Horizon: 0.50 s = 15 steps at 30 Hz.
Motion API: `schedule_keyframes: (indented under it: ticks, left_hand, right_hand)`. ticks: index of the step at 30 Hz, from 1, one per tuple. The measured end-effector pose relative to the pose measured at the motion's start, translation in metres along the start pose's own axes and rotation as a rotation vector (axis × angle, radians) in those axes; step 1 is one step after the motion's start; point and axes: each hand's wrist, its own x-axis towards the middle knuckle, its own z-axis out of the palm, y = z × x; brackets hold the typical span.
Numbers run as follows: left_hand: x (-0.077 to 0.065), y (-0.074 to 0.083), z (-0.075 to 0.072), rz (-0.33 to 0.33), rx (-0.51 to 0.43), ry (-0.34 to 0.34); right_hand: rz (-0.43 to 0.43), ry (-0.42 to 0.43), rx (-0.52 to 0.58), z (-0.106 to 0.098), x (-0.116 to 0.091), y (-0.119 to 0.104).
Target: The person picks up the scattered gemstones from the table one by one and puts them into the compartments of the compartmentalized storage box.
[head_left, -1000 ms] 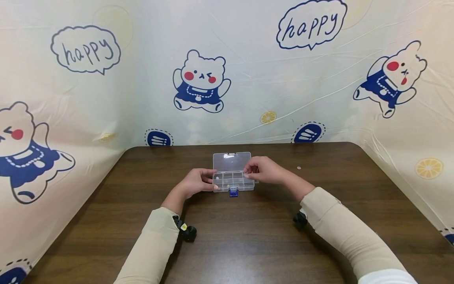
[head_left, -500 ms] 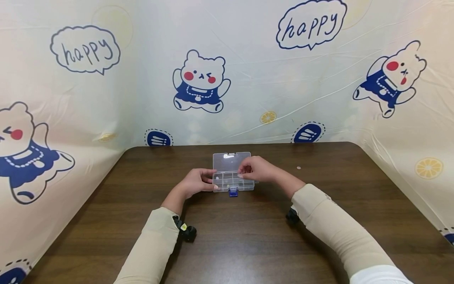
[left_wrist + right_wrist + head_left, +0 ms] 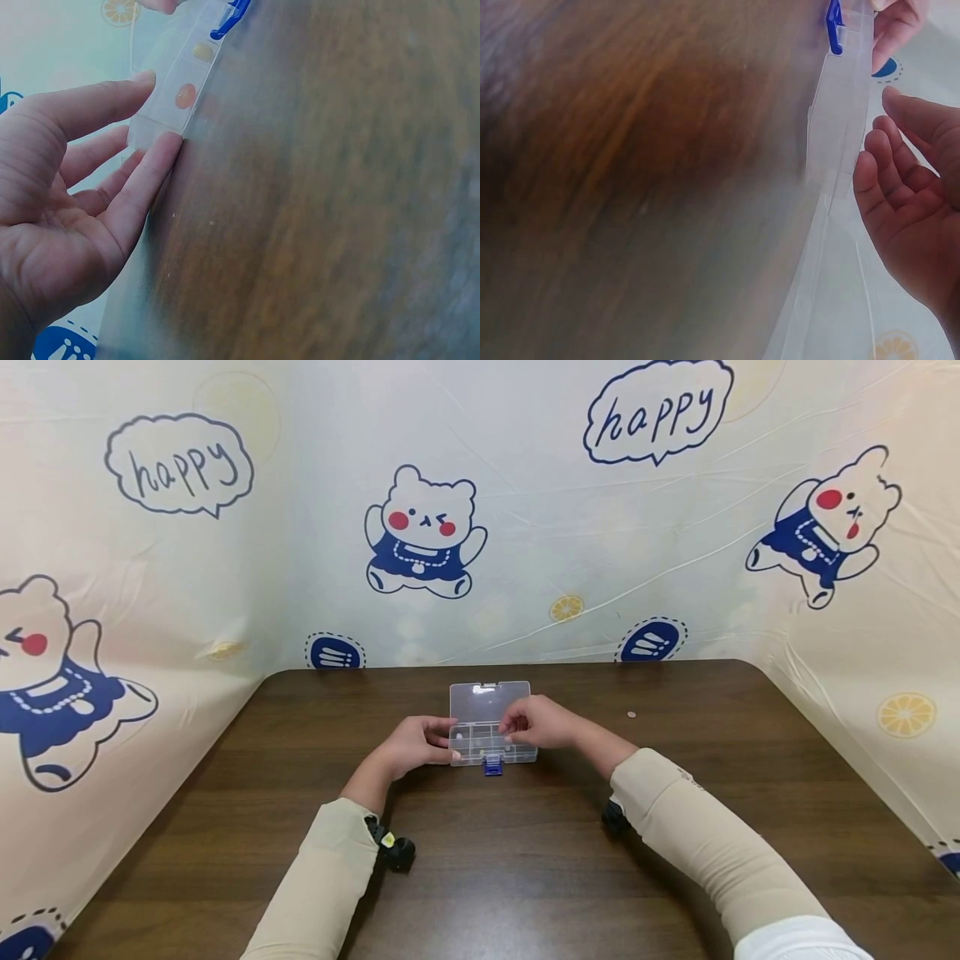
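A clear plastic compartment box (image 3: pixel 480 742) stands with its lid (image 3: pixel 472 702) raised behind it and a blue latch (image 3: pixel 492 767) at the front. My left hand (image 3: pixel 412 745) grips the box's left end, thumb at the front and fingers behind. Through the clear wall, the left wrist view shows an orange oval piece (image 3: pixel 185 96) and a yellowish piece (image 3: pixel 202 52) in the compartments. Over the right-hand compartments is my right hand (image 3: pixel 546 722), fingers loosely bent and thumb apart from them. Nothing shows between them in the right wrist view (image 3: pixel 922 165).
A small pale round piece (image 3: pixel 632 715) lies on the brown wooden table (image 3: pixel 510 860), right of the box. Behind the table hangs a printed cloth (image 3: pixel 525 543) with cartoon bears. A small black camera (image 3: pixel 397 853) is strapped at the left wrist.
My right hand has moved left over the box, then dipped slightly toward the front, its thumb and fingers now parted. My left hand and the box have stayed in place.
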Motion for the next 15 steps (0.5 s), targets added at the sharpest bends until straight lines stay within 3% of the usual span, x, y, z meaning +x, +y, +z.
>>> schedule_keyframes:
  ticks: [15]
  left_hand:
    - [0.0,0.0,0.0,-0.003,-0.006,-0.009]
  right_hand:
    - [-0.016,0.1,0.036,-0.008,-0.015,0.004]
